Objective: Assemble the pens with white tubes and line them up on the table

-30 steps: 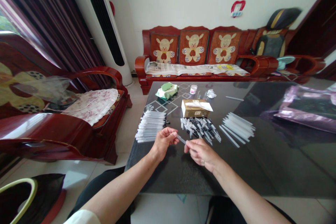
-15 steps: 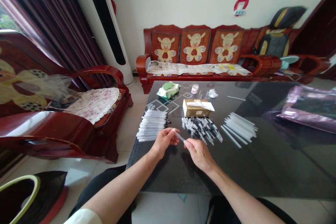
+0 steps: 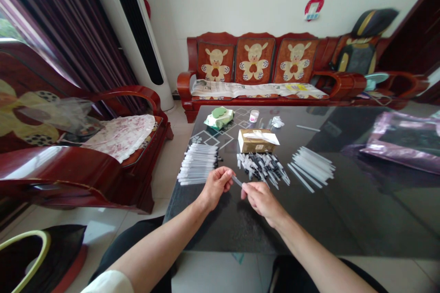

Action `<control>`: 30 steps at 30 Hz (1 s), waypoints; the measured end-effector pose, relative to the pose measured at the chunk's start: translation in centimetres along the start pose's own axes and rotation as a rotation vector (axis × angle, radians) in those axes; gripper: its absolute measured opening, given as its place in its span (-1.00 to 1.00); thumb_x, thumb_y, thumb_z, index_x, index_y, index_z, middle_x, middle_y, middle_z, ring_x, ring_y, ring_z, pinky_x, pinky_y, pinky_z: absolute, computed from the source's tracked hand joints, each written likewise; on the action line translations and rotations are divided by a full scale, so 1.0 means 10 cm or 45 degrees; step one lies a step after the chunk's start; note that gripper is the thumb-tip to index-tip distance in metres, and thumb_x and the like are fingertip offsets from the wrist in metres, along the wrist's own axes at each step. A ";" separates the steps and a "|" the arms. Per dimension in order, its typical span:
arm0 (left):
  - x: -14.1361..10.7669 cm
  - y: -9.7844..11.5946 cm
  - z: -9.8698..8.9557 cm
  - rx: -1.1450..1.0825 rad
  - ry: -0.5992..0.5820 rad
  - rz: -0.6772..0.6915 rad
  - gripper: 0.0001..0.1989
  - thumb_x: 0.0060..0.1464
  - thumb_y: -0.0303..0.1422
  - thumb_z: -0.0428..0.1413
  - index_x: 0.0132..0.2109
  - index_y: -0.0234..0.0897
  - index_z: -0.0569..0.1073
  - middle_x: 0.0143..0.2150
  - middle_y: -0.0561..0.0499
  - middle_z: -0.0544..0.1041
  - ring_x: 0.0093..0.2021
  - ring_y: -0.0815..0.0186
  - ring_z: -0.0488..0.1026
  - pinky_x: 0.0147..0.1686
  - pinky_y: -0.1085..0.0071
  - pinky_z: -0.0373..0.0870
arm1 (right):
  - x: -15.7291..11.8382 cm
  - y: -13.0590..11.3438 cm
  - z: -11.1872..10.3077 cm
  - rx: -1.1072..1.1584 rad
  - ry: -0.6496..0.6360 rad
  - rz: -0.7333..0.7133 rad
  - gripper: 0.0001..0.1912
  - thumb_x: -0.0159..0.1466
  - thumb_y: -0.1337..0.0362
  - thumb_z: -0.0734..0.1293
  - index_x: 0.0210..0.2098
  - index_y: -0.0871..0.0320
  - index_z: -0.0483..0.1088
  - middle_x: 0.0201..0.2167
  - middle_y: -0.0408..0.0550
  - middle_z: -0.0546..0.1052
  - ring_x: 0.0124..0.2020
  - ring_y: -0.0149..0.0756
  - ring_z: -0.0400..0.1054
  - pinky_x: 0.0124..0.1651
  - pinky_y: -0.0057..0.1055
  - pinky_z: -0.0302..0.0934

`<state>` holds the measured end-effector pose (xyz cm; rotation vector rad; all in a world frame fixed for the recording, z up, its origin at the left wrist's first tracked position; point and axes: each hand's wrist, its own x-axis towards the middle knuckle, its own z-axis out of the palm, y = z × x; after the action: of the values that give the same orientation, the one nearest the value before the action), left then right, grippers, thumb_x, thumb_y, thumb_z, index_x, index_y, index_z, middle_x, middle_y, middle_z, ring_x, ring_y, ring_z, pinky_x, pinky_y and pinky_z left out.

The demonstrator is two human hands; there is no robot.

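Between my two hands, above the near part of the dark table, a slim translucent pen barrel (image 3: 237, 181) is held at a slant. My left hand (image 3: 216, 185) pinches its upper left end, and my right hand (image 3: 261, 199) grips the lower right end; both ends are covered by fingers. Left of my hands lies a row of whitish pens (image 3: 197, 165) with black tips. Just beyond the hands is a loose heap of short black-and-clear pen parts (image 3: 263, 167). Farther right, a pile of translucent tubes (image 3: 313, 167) lies fanned out.
A tissue box (image 3: 257, 141) stands behind the heap. Behind it are a green wipes pack (image 3: 219, 119), a small white tub (image 3: 254, 116), crumpled tissue (image 3: 277, 122) and a single tube (image 3: 308, 128). A purple plastic bag (image 3: 395, 144) lies at right. A bin (image 3: 65, 252) stands on the floor at left.
Both hands stay on the pen barrel, nearly in place. The right hand's fingers have shifted slightly along its end. The whole view has moved a little.
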<state>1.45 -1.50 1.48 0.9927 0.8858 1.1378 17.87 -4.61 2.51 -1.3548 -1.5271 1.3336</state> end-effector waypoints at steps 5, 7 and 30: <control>0.00 -0.02 -0.01 0.023 -0.032 -0.046 -0.70 0.00 -0.15 0.14 -0.35 -0.36 0.46 -0.59 0.10 0.34 -0.65 0.56 0.16 -0.66 0.60 0.01 | -0.01 0.04 -0.01 0.299 -0.137 0.196 -0.56 0.20 -0.05 0.18 -0.52 0.21 0.31 -0.82 -0.37 0.03 -0.82 -0.61 -0.22 -0.77 -0.59 -0.34; 0.01 -0.02 -0.03 0.032 -0.038 -0.059 -0.70 0.00 -0.16 0.13 -0.35 -0.36 0.47 -0.57 0.09 0.36 -0.65 0.55 0.20 -0.65 0.60 0.05 | 0.00 0.05 -0.04 0.323 -0.153 0.198 -0.55 0.20 -0.07 0.19 -0.47 0.23 0.34 -0.82 -0.38 0.05 -0.83 -0.62 -0.21 -0.79 -0.61 -0.33; 0.00 0.43 -0.43 1.490 -0.266 0.305 -0.81 -0.06 -0.43 0.12 -0.24 -0.26 0.53 -0.35 0.03 0.55 -0.39 0.35 0.44 -0.35 0.49 0.29 | 0.19 0.37 0.24 -0.001 -0.113 0.097 -0.70 0.18 0.21 0.18 -0.18 0.26 0.36 -0.62 -0.17 0.42 -0.72 -0.44 0.31 -0.76 -0.59 0.10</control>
<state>-3.85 -0.19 4.18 2.1647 1.2989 0.6089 16.16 -3.61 -1.89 -1.3831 -1.5479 1.4574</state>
